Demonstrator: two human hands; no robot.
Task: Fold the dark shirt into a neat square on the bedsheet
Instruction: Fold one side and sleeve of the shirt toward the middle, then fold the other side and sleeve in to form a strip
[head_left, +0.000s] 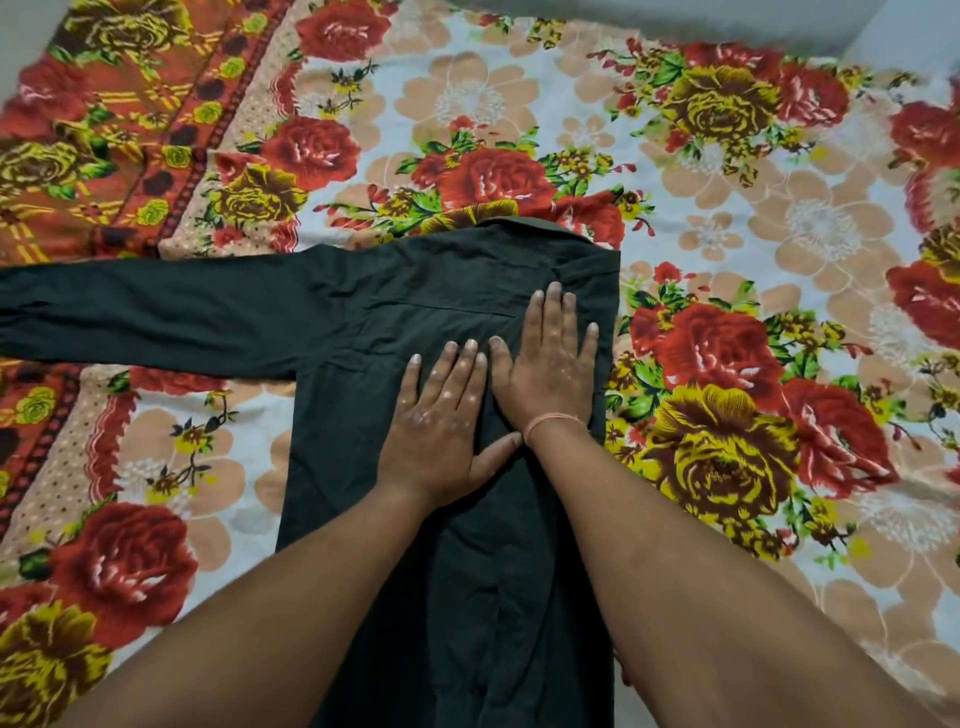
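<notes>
The dark shirt (363, 322) lies flat and back-up on the floral bedsheet (727, 218), collar at the far end. Its right side is folded inward, giving a straight right edge, and that sleeve is hidden. The left sleeve (130, 306) stretches straight out to the left, past the frame edge. My left hand (441, 426) rests palm down on the shirt's middle, fingers spread. Right beside it, my right hand (548, 364) presses flat on the folded right part, fingers pointing at the collar. Neither hand grips cloth. My forearms cover the shirt's lower part.
The bedsheet, printed with red and yellow roses, spreads on all sides of the shirt; an orange patterned border (104, 130) runs along its left. A pale wall or floor strip (779, 21) shows at the far edge.
</notes>
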